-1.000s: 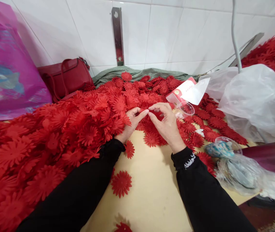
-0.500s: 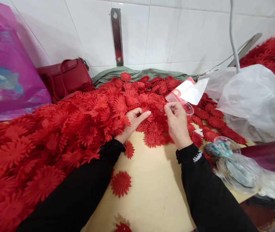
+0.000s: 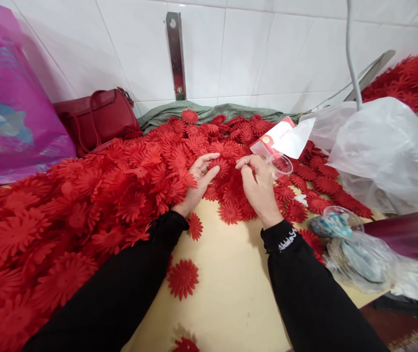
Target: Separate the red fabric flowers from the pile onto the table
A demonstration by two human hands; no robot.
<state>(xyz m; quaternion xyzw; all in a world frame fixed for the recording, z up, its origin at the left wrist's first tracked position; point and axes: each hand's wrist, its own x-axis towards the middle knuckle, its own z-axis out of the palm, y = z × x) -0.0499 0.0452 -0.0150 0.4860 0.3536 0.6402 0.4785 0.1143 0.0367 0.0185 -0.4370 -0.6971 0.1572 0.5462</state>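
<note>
Both my hands hover over a heap of red flower-shaped petal pieces (image 3: 128,200) on a pale tabletop (image 3: 231,283). My left hand (image 3: 197,183) is open, thumb and index finger apart, with a red petal piece (image 3: 219,167) showing just past the fingertips; I cannot tell if it touches them. My right hand (image 3: 260,188) is closed in a pinch, its fingertips pointing toward the left hand. Whatever is between them is hidden or too small to name. A single red flower piece (image 3: 183,279) lies flat on the bare tabletop between my forearms.
Behind the heap stand a red handbag (image 3: 97,120) and a purple plastic bag (image 3: 14,102). To the right lie a red-and-white packet (image 3: 275,137), a clear plastic cup (image 3: 282,165), a white plastic bag (image 3: 381,142) and a tub with blue-white contents (image 3: 336,224).
My right hand has moved left, toward my left hand. The left hand's index finger has lifted and straightened, so its fingers stand further apart.
</note>
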